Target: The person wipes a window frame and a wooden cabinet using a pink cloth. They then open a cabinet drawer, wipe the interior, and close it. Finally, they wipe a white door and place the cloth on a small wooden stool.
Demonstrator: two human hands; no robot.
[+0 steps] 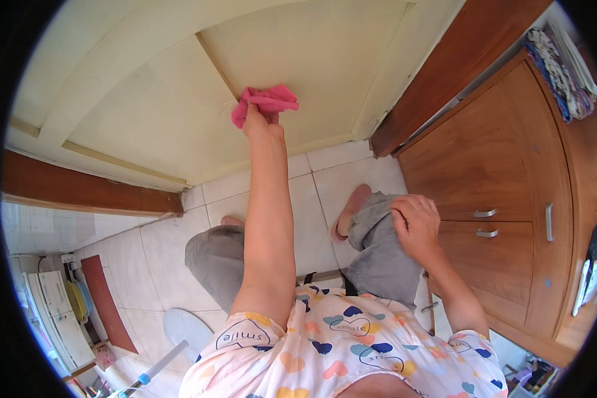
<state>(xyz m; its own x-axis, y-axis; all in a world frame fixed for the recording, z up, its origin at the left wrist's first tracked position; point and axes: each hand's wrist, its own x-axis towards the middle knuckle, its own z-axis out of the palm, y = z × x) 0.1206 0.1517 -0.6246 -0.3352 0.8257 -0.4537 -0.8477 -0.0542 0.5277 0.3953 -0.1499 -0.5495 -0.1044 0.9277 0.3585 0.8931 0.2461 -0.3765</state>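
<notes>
A bunched pink cloth [268,99] is in my left hand [261,121], at the end of my outstretched arm. The cloth lies against a cream-coloured panelled door [169,109], beside the raised edge of one panel. My fingers are partly hidden by the cloth. On my bent right knee, over grey trousers [378,263], rests my right hand [417,219], palm down with its fingers curled and nothing visible in it.
Brown wooden door frame posts [92,181] flank the door. A wooden cabinet [487,184] with metal handles stands close on my right, folded fabrics [559,74] on top. Behind my left side, a round grey-white disc [184,326] with a pole stands on the tiled floor [298,199].
</notes>
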